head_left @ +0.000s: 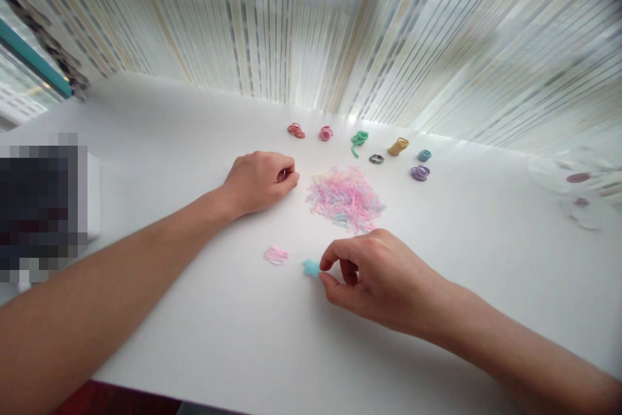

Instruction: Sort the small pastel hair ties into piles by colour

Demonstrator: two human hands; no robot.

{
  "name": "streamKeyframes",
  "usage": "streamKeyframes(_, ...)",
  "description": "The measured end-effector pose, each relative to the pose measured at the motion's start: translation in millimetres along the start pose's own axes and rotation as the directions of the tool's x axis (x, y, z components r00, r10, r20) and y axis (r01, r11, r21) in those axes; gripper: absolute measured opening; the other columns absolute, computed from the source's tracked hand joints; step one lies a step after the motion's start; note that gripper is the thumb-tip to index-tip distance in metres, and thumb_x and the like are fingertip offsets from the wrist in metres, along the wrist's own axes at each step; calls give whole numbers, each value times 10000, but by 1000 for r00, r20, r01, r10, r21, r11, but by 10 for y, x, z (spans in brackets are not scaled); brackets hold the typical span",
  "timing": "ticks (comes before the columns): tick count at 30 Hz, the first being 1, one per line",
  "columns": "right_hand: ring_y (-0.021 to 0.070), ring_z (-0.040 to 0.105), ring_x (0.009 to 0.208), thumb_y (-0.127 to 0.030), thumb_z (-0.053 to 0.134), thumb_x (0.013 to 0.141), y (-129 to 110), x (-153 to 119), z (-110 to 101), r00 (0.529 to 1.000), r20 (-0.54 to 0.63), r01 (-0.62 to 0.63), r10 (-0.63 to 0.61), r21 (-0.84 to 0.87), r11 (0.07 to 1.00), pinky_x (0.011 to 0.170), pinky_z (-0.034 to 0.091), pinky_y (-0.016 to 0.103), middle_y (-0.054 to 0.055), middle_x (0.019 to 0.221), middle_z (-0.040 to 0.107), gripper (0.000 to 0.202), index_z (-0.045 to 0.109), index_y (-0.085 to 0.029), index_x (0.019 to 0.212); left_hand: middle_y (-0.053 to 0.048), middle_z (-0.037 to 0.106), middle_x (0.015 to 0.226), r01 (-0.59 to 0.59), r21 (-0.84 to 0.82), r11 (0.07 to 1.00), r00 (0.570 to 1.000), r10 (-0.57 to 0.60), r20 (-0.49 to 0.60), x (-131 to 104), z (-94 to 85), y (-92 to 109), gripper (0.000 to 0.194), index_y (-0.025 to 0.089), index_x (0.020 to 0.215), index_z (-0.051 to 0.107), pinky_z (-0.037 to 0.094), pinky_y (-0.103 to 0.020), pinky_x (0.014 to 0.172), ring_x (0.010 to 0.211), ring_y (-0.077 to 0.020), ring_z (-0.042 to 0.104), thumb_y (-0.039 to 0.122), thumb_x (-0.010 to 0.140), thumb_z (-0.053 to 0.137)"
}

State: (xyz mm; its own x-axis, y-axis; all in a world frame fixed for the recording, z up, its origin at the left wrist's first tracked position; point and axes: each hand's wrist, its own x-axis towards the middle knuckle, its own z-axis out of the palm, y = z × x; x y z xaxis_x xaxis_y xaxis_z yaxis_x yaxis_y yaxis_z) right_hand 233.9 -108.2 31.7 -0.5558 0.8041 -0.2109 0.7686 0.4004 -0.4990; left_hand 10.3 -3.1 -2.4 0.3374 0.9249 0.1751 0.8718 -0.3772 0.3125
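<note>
On the white table, my right hand [379, 272] pinches the edge of a small light blue bundle of elastic bands [311, 267] between thumb and index finger. A little to its left lies a small group of pink bands [276, 255]. Beyond my right hand spreads a loose pile of thin pastel bands [346, 198], mostly pink with some blue and yellow. My left hand [262, 180] rests on the table just left of that pile, fingers curled in and thumb close to the index finger. Whatever its fingers may hold is hidden.
Along the back sit bunched bands: orange-red [295, 131], pink [326, 133], green [359, 139], mustard [398, 146], teal [424, 155] and purple [420, 173]. A dark multicoloured ring [376, 159] lies among them. A string curtain [311, 26] hangs behind; a blurred pixelated object [43, 208] stands left.
</note>
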Motion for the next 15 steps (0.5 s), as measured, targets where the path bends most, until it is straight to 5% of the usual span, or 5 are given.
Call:
streamKeyframes(9, 60, 447, 426, -197, 694, 816, 182, -103, -232, 968, -233, 98, -92, 15, 995, 491, 362, 211, -78, 498, 557, 90, 759, -207, 755, -16, 666, 768, 11, 1, 1000, 1000, -11, 11, -8, -13, 6, 281, 202, 697, 526, 264, -330, 629, 683, -165, 508, 392, 903, 502)
streamKeyframes(15, 86, 465, 430, -314, 682, 847, 581, -115, -538, 918, -391, -57, 60, 18, 998, 469, 357, 252, -60, 484, 534, 172, 771, -228, 728, -14, 657, 756, 6, 0, 1000, 1000, -6, 13, -3, 4, -28, 290, 206, 714, 547, 280, -326, 638, 691, -165, 511, 408, 915, 497)
